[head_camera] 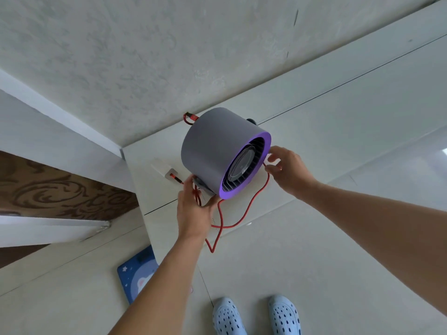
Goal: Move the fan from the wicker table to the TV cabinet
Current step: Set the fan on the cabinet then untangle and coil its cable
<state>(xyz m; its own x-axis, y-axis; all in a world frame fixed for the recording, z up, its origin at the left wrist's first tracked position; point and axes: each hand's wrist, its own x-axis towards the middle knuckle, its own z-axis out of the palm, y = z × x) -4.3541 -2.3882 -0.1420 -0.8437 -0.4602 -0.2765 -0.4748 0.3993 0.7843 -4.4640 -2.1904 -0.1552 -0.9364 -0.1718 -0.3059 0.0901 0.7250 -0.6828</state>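
Note:
The fan (pixel 210 146) is a grey drum with a glowing purple front ring. It stands tilted on the white TV cabinet top (pixel 326 131), close to the wall. My left hand (pixel 196 211) grips the fan's stand at its lower left, and the red cable (pixel 244 213) runs through that hand. My right hand (pixel 287 170) is at the right side of the purple ring with its fingers curled. Its thumb and fingertips pinch the red cable where it passes behind the fan. The cable hangs in loops over the cabinet's front edge.
A white charger block (pixel 164 171) with a red plug lies on the cabinet left of the fan. On the tiled floor below are a blue mat (pixel 136 276) and my light blue clogs (pixel 227 315). Brown patterned flooring (pixel 60 189) is at the left.

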